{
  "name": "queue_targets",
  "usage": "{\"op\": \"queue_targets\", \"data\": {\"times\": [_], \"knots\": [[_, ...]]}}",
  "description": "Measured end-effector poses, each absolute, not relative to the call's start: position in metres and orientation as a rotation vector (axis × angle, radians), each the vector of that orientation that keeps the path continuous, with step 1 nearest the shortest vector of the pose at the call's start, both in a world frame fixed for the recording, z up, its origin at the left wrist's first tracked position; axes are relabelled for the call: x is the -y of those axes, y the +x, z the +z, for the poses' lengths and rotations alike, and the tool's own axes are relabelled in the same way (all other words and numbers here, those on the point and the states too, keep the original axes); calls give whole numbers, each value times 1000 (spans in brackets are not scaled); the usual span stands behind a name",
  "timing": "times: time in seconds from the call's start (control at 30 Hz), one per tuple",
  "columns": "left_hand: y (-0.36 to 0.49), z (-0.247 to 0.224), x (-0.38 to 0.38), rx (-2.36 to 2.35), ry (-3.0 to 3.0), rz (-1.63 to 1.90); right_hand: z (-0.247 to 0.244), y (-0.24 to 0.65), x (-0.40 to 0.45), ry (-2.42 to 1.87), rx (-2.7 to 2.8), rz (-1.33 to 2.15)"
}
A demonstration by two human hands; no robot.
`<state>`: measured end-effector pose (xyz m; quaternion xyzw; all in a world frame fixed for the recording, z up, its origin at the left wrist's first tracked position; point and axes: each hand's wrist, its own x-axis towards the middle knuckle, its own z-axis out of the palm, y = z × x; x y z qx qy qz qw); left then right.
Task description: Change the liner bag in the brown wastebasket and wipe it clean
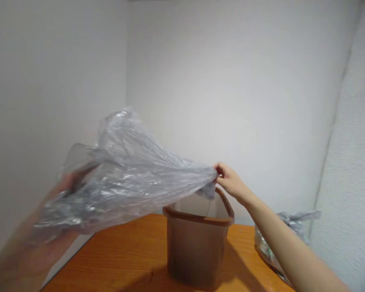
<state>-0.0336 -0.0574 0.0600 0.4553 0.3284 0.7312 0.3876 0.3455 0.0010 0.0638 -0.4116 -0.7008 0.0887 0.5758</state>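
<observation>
A thin, translucent grey plastic bag [134, 182] stretches through the air between my hands. Its left end is loose and puffed up, and it narrows to a bunched end on the right. My left hand [63, 194] is blurred and partly covered by the film, with the bag's wide end between its thumb and fingers. The fingers of my right hand [226, 178] pinch the bag's narrow end, just above the far rim of a brown plastic bin [197, 251]. The bin stands upright on the table, and its inner wall shows pale beneath the bag.
The orange-brown wooden table [124, 255] carries the bin. To the right, partly behind my right forearm, lies a clear, shiny plastic bundle [267, 247] with a gathered top; its contents are unclear. White walls [231, 81] close off the back and both sides.
</observation>
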Motion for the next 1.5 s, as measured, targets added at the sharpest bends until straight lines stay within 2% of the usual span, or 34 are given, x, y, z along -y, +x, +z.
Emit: {"op": "queue_targets", "data": {"times": [0.2, 0.4, 0.57, 0.83, 1.07, 1.3, 1.5], "knots": [[13, 37, 62, -746, 1118, 1319, 38, 349, 20, -1109, 1575, 232], [57, 26, 64, -583, 1318, 1167, 50, 316, 82, -1117, 1641, 231], [94, 25, 65, -473, 1450, 1008, 63, 292, 89, -1123, 1757, 338], [102, 42, 41, -456, 1335, 1240, 61, 332, 57, -843, 1365, 814], [75, 27, 17, -528, 1008, 1416, 34, 370, 60, -433, 810, 1093], [49, -5, 3, -448, 668, 1271, -15, 406, 64, -204, 505, 1259], [47, -40, -5, -453, 605, 1213, -80, 419, 50, -247, 458, 1300]]}}
